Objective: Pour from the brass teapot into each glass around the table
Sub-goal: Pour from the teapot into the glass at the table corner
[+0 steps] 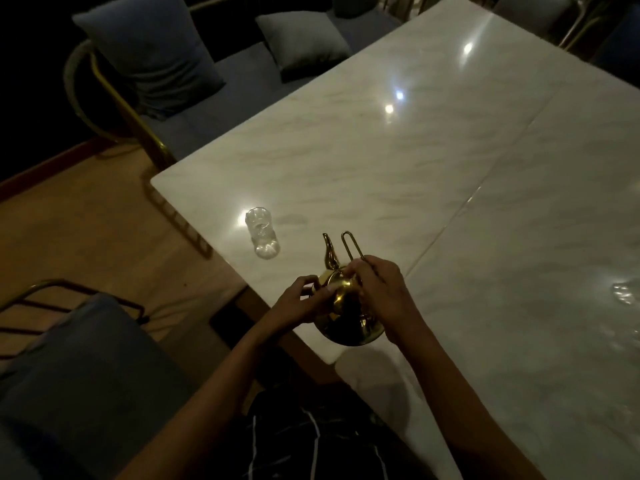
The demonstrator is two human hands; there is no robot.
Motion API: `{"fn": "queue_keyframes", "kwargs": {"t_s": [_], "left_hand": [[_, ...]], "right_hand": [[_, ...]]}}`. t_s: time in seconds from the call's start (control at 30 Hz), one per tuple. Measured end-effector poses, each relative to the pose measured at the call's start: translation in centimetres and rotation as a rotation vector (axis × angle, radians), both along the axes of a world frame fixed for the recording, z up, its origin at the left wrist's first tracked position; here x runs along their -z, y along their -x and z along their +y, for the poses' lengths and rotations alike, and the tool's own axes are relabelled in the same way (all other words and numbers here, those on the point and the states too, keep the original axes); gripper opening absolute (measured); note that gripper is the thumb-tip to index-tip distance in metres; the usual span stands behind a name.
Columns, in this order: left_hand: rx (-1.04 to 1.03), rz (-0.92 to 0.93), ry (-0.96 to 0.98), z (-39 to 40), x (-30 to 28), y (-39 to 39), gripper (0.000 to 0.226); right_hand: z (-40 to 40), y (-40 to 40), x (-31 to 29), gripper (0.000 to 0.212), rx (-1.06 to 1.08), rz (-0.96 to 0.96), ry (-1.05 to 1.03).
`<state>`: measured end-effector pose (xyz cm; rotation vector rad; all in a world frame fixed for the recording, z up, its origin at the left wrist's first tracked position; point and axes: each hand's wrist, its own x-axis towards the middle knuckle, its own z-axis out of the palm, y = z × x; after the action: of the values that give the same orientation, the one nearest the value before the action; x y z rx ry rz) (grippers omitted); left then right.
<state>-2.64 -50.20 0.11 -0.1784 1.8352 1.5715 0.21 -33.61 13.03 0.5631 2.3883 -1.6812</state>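
Note:
A brass teapot (349, 323) stands on the white marble table (450, 188) near its front edge, spout and wire handle pointing away from me. My left hand (304, 301) grips the teapot's lid area from the left. My right hand (381, 296) holds the teapot at the base of its handle on the right. A clear glass (262, 237) stands on the table to the upper left of the teapot, close to the table's left edge. Another clear glass (625, 292) shows faintly at the far right.
A blue cushioned chair (79, 368) with a brass frame stands at the lower left. A blue sofa with cushions (298, 43) runs beyond the table's far left side. Another chair (540, 12) sits at the top right. Wooden floor lies to the left.

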Motion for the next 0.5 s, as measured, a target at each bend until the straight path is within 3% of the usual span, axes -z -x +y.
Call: {"fn": "queue_keyframes", "kwargs": {"t_s": [0.17,0.5], "left_hand": [[-0.05,-0.02,0.002,-4.8,0.5,2.3,0.087],[-0.251,-0.047,-0.021,-6.7,1.9,4.0,0.074]], "right_hand": [[-4.5,3.0,0.7,0.028,-0.041,-0.02,0.015],[-7.8,8.0,2.8,0.025,-0.157,-0.012,-0.001]]}}
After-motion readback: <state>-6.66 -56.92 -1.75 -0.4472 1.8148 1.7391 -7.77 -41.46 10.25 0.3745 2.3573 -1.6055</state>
